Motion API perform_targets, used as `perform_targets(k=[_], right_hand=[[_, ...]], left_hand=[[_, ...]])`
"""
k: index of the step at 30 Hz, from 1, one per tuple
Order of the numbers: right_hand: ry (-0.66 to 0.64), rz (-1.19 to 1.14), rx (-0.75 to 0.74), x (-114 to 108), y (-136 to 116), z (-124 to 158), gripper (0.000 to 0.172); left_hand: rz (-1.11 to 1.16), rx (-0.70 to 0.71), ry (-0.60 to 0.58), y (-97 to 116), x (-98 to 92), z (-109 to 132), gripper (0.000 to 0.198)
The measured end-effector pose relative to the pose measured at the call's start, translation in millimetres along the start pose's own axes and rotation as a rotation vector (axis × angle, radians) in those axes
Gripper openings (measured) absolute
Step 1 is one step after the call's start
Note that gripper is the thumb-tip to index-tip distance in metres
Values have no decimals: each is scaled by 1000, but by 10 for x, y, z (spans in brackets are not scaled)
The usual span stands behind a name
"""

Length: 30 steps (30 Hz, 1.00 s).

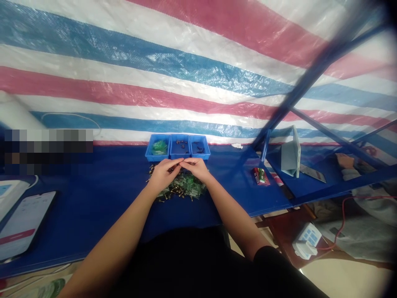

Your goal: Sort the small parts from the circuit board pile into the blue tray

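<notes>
Over a mixed pile (189,188) on the blue table, my left hand (163,174) and my right hand (198,169) meet at their fingertips. Both are closed in a pinch; whatever sits between them is too small to make out. Brass-coloured, screw-like pieces (177,191) and clear-green plastic pieces (194,189) make up the pile. Just beyond my hands stand three blue bins side by side. Green pieces lie in the left bin (148,154), a few small brownish pieces in the middle bin (180,156), and small dark pieces in the right bin (204,156).
A phone (27,223) lies at the table's left edge, beside a white device (10,192). To the right are a small red-and-green box (260,176), a propped tablet (291,153) and a blue metal frame (279,114). Another person's hand (345,161) rests farther right.
</notes>
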State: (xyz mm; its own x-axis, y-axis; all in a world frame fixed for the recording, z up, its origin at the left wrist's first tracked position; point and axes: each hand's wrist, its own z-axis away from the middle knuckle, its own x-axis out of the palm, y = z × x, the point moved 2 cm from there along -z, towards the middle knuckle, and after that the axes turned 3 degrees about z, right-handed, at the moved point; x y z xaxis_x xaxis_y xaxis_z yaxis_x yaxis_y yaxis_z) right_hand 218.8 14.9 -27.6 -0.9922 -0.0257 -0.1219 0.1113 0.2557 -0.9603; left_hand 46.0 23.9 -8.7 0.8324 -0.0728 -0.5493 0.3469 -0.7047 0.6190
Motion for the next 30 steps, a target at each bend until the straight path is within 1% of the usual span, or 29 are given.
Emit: perform_targets(k=[2, 5, 8, 12, 14, 19, 21, 26, 30], right_hand=[[-27, -37, 46, 5, -8, 2, 30], [-24, -66, 66, -4, -24, 1, 30], [-20, -77, 79, -39, -32, -4, 31], [-83, -67, 87, -81, -32, -6, 30], [-94, -68, 81, -89, -23, -8, 30], [-53, -57, 46, -88, 10, -27, 30], [-43, -56, 44, -83, 14, -33, 32], [27, -64, 27, -76, -11, -35, 34], [40, -56, 32, -66, -21, -30, 34]], left_hand=[[-1, 21, 13, -11, 5, -1, 30], [12, 27, 24, -32, 9, -2, 27], [17, -1, 32, -51, 3, -7, 27], [-9, -43, 34, -66, -1, -13, 28], [-12, -70, 36, -73, 4, -10, 29], [-25, -142, 72, -95, 10, 3, 31], [-25, -147, 73, -95, 11, 6, 31], [-29, -143, 53, -81, 9, 6, 31], [-22, -147, 59, -67, 4, 6, 32]])
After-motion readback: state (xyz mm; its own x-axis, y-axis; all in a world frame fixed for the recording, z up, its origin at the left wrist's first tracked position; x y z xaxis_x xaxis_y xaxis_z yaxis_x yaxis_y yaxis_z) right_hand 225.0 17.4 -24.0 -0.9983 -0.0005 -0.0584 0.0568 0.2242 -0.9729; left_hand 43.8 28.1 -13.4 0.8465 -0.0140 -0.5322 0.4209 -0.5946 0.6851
